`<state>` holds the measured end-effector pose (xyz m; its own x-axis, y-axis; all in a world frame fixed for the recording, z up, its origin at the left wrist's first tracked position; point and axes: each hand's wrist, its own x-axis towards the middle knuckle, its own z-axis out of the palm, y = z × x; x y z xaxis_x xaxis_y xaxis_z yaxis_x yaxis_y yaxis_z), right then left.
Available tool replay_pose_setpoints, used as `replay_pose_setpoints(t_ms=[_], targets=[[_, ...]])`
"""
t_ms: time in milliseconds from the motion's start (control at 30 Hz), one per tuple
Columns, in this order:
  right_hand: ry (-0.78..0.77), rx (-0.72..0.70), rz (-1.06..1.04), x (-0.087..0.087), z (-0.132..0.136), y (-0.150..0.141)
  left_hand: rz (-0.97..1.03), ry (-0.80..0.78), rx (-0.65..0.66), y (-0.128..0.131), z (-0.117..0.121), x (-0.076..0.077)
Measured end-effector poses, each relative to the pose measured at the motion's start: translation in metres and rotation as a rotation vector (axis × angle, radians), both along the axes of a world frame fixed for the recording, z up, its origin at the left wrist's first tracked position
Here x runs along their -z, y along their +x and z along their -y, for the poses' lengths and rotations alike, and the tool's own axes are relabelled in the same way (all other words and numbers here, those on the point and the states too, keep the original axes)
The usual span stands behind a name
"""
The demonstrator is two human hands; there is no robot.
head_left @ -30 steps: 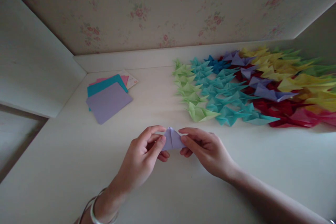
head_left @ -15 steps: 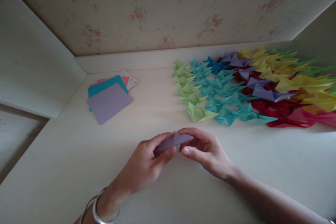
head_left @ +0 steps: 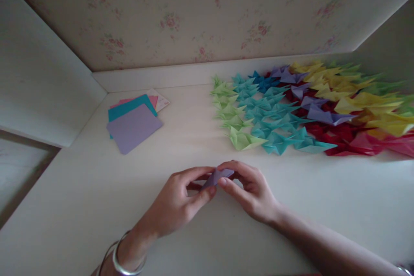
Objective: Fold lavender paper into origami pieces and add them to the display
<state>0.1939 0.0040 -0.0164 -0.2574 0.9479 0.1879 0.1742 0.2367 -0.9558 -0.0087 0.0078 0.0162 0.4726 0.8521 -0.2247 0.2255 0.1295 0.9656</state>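
A small folded piece of purple paper [head_left: 216, 177] is held between both hands near the middle of the white table. My left hand [head_left: 184, 200] grips it from the left, thumb at its lower edge and fingers behind, so part of the paper is hidden. From the right, my right hand [head_left: 252, 189] pinches it, with the thumb on the near face and the index finger along the top. The fold's pointed right end shows between those fingers.
Loose purple sheets [head_left: 136, 128] lie on the left with teal sheets [head_left: 132, 108] and pink paper under them. Rows of folded paper shapes in green, turquoise [head_left: 278, 140], purple, yellow [head_left: 368, 101] and red cover the right back. A flowered wall [head_left: 181, 17] rises behind the table.
The purple paper has turned and shows less of its left part. My right thumb has come up onto its near face, and my left fingers have shifted behind it.
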Motion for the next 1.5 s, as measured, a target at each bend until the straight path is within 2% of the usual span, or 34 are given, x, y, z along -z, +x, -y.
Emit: replay_pose_setpoints(t_ms=[233, 400, 567, 700, 1000, 1233, 1500], targets=[[0.084, 0.012, -0.167, 0.011, 0.001, -0.013, 0.181, -0.155, -0.002, 0.0, -0.003, 0.001], [0.048, 0.026, -0.216, 0.003, -0.003, -0.024, 0.31, -0.249, -0.087, -0.003, -0.008, 0.001], [-0.097, 0.045, -0.273, -0.008, -0.012, -0.037, 0.291, -0.168, -0.18, -0.004, -0.012, 0.004], [-0.126, 0.057, -0.311, -0.008, -0.02, -0.044, 0.273, -0.091, -0.229, -0.004, -0.013, 0.008], [-0.101, -0.038, -0.303, 0.009, -0.023, -0.029, 0.21, -0.092, -0.111, -0.004, -0.01, 0.007], [-0.106, -0.052, -0.302, 0.007, -0.022, -0.027, 0.206, -0.087, -0.073, -0.003, -0.01, 0.009], [-0.152, -0.049, -0.317, 0.003, -0.022, -0.025, 0.174, -0.108, -0.088, -0.004, -0.008, 0.009]])
